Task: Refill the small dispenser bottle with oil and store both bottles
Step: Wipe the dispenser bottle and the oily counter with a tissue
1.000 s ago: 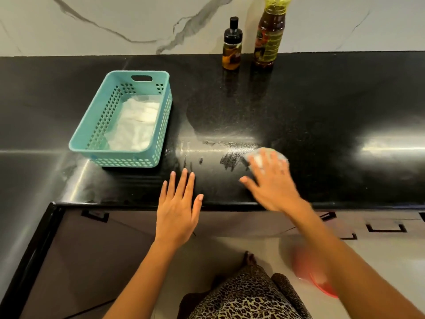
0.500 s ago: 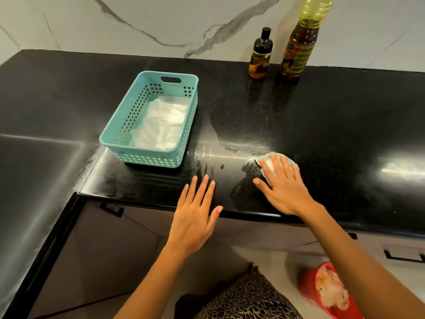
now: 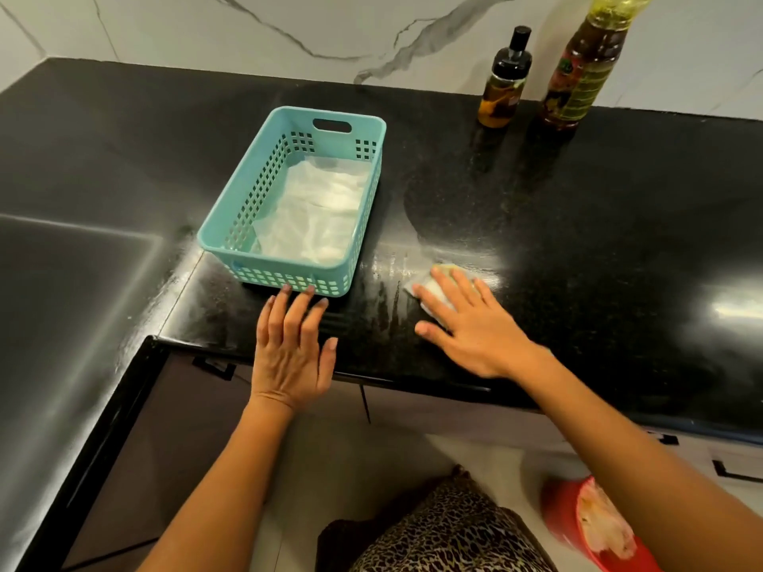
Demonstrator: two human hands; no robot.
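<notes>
As the right hand (image 3: 470, 328) presses a tissue (image 3: 429, 287) down flat-fingered, the left hand (image 3: 291, 353) rests spread. Spill-wiping seems underway; storing the dispenser bottle (image 3: 501, 92) and oil bottle (image 3: 578, 88) likely comes next.

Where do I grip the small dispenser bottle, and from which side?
Grip the small dispenser bottle round its cylindrical body, below the black top, from the front: it stands upright, wall behind, large oil bottle close on its right.
</notes>
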